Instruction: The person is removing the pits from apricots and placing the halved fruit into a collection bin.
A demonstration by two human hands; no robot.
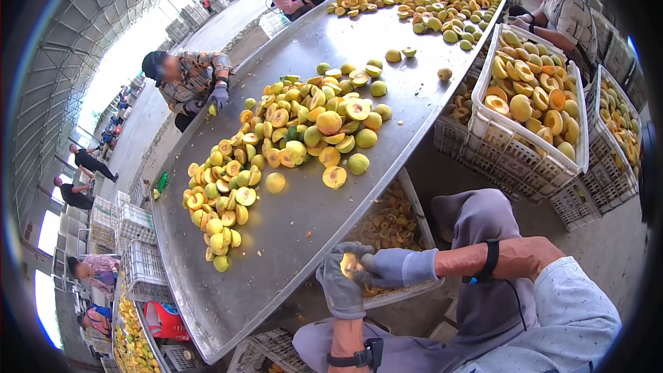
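My left hand (pixel 342 280), in a grey work glove, is closed around a cut yellow stone fruit (pixel 349 263), probably a peach, at the near edge of the metal table (pixel 290 248). My right hand (pixel 391 265), gloved too, has its curled fingertips against that fruit; whether it grips a small tool is hidden. Beneath both hands sits a white plastic crate (pixel 386 298) with small fruit pieces and scraps. On the table lies a long heap of halved and whole yellow-green fruit (pixel 290 129), some halves showing pits or hollows.
Across the table, a gloved co-worker (pixel 194 83) handles fruit. Two other people sit at its far end beside another fruit pile (pixel 445 5). Stacked crates of fruit (pixel 528 150) stand at the right; more crates (pixel 142 264) are at the left. My knees flank the scrap crate.
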